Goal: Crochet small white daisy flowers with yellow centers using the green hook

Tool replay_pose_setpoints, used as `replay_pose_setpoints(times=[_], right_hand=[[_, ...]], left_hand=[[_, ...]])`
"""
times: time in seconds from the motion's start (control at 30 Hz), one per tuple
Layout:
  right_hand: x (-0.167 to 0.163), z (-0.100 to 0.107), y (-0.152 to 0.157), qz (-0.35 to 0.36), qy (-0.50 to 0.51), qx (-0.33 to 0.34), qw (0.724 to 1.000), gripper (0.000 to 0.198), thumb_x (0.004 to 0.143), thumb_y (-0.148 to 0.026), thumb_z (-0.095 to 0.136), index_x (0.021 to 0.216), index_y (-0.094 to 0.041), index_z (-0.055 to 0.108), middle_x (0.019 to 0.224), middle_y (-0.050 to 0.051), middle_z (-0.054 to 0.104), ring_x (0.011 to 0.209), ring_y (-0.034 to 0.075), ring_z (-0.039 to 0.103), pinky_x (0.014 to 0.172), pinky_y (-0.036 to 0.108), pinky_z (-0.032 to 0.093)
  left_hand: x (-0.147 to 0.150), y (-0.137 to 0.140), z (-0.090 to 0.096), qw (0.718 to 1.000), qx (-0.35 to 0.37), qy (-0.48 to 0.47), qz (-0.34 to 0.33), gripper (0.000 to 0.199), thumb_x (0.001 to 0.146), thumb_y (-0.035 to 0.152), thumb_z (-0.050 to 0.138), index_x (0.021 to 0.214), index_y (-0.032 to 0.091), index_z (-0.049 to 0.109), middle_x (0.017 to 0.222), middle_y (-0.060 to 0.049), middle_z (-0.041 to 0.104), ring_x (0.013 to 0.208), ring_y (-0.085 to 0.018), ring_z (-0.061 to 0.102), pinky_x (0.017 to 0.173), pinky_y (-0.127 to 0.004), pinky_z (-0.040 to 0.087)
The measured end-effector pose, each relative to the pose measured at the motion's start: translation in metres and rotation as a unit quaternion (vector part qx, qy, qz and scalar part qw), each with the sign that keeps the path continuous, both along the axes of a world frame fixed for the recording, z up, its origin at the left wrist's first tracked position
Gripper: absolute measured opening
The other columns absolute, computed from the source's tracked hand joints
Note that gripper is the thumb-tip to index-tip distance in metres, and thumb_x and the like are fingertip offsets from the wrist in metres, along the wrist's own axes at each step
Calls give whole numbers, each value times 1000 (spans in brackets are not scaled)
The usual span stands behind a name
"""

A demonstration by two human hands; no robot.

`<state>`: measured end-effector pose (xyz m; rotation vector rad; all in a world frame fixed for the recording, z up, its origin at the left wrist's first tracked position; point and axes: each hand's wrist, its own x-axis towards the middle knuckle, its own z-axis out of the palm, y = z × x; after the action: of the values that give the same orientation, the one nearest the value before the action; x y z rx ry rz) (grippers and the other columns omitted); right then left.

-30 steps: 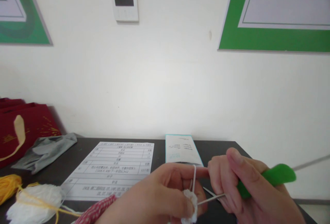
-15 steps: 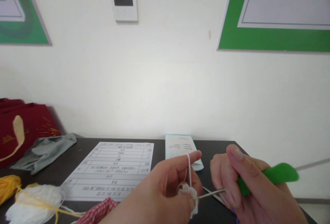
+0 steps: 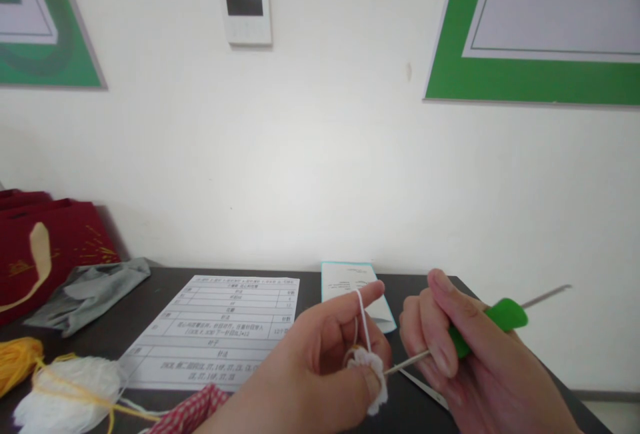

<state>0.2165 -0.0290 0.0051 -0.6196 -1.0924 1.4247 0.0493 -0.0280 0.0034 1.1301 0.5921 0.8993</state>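
Note:
My left hand pinches a small white crocheted piece between thumb and fingers. A strand of white yarn runs from the piece up over my raised index finger. In my right hand is a crochet hook with a green grip, held closed in the fist. Its metal shaft points left, and the tip meets the edge of the white piece; the very end is hidden there. The hook's other metal end sticks out to the upper right.
A white yarn ball and a yellow yarn ball lie at left, beside a red checked cloth. A printed sheet, a small card, a grey pouch and red bags are on the dark table. Scissors-like metal shows below the hook.
My right hand has shifted slightly left and the hook has tilted more steeply, its back end now higher and nearer. The white piece has turned a little in my left hand.

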Motion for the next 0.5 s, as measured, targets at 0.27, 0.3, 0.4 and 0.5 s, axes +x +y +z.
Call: replay_pose_setpoints(times=[0.27, 0.3, 0.4, 0.5], right_hand=[[-4, -3, 2, -2, 16, -5, 1000, 52, 94, -49, 59, 51, -20, 60, 48, -3, 48, 42, 9, 34, 42, 24, 30], [-3, -3, 1, -11, 8, 16, 1000, 52, 95, -49, 57, 52, -21, 62, 48, -2, 49, 43, 9, 36, 43, 24, 32], [3, -3, -1, -58, -59, 132, 988, 54, 99, -47, 50, 54, -23, 68, 49, 0, 54, 45, 12, 45, 45, 26, 36], [10, -1, -5, -92, -154, 289, 940, 51, 103, -42, 45, 63, -25, 73, 48, 1, 56, 47, 14, 52, 45, 28, 39]], left_hand=[[-1, 3, 0, 995, -69, -57, -32, 61, 70, 14, 77, 129, 17, 62, 80, 3, 60, 57, -6, 47, 48, -20, 32], [-1, 5, 1, 993, -80, -71, -52, 59, 68, 13, 76, 126, 16, 63, 77, 3, 60, 54, -5, 46, 46, -19, 30], [1, 10, 0, 982, -117, -103, -108, 55, 62, 9, 69, 117, 13, 68, 66, 4, 57, 44, -2, 38, 43, -20, 23], [4, 13, -1, 971, -158, -111, -143, 51, 54, 5, 63, 104, 13, 71, 56, 5, 54, 40, -3, 34, 42, -21, 17]])
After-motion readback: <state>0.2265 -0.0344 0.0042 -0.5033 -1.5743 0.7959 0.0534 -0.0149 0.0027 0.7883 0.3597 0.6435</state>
